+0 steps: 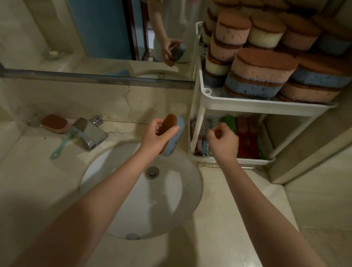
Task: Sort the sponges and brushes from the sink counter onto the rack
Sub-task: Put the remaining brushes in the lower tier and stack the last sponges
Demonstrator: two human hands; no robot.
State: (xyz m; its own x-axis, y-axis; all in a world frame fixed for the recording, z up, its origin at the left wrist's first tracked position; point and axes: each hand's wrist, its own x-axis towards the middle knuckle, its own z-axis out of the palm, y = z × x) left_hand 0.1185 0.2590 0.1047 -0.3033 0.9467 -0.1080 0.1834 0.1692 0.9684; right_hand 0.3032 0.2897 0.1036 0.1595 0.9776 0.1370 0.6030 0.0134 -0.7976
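Left hand [158,137] is gripping a blue sponge [176,133] on edge, thumb and fingers clamping across it, and is hanging right above the sink [123,203]. Right hand [222,142] is reaching into the lower shelf [232,159] of the rack [257,103] just beside it, fingers curling. Whether it is pinching anything there I cannot tell.

I am judging the nearest risk to be a drop. The grip is only a one-handed clamp, so if I am loosening it while crossing over, the sponge is going into the basin beneath the left hand and maybe getting wet. Ahead of the right hand, the lower shelf is crowding with flat pads [247,139] standing on edge, so I am risking wedging them or knocking them over while making room. Above both hands, the stacked sponges [260,70] on the upper tier are piling high over the rim. Bumping a post could be sending a column down onto the bench [228,211].

The sponge I am holding is looking oval and thick: blue foam with dark pores and a brown scouring face turning toward me. Well off to the left of the left hand, beside the tap [91,133], a pink sponge [53,123] with the same brown face and a teal brush [61,143] are lying on the bench, waiting to be sorted.
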